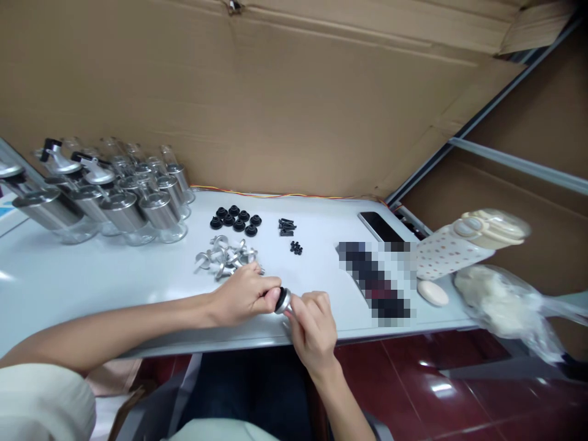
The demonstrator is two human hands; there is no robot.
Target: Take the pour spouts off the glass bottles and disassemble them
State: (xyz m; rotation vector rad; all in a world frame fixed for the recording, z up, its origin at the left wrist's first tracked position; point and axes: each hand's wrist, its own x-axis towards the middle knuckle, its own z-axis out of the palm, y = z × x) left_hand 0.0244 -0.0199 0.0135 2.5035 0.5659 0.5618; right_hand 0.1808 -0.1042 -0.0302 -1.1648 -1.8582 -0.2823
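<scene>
Close to the table's front edge, both of my hands grip a bottle pourer (283,301) with a silver cap and a black stopper. My left hand (248,295) is closed on its black side. From the other side, the fingers of my right hand (315,327) are wrapped round the silver part, hiding most of it. Just beyond my left hand lies a heap of silver pourer spouts (225,256). Several black stoppers (239,225) stand behind the heap. Small black levers (286,226) and tiny black pieces (296,247) lie to their right.
Glass-and-steel bottles (126,214) crowd the left, with a few silver pourers on top. To the right are a phone (381,228), a blurred-out flat item (374,282), a spotted drink bottle (452,248), a pale oval object (432,293) and a plastic bag (496,300). Cardboard (294,104) walls the back.
</scene>
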